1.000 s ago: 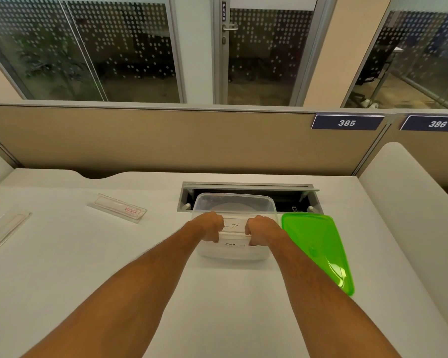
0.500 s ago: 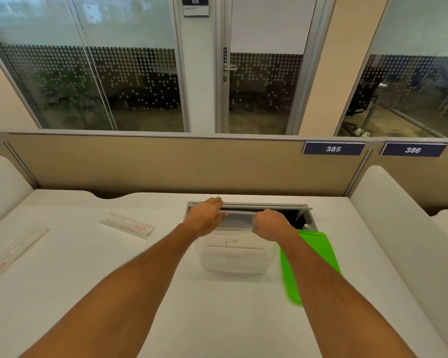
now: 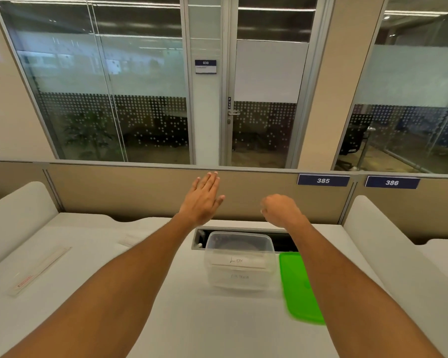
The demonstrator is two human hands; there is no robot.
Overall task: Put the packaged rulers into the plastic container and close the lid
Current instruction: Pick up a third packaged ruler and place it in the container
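A: Rulers first. One packaged ruler (image 3: 40,267) lies at the desk's left edge; a second packaged ruler (image 3: 131,240) sits nearer the middle, partly behind the left forearm. Neither is in the container (image 3: 239,262).

B: Hands?

A: Both were on the container's rim a moment ago and have let go. Now raised above it. Left hand (image 3: 202,200) flat, fingers extended and together, holding nothing. Right hand (image 3: 278,209) loosely curled, apparently empty.

B: Lid?

A: Green lid (image 3: 299,288) off, flat on the desk (image 3: 217,326) just right of the container.

B: Meaning?

A: Container looks open and placed. Loading not begun; fetching a ruler seems next.
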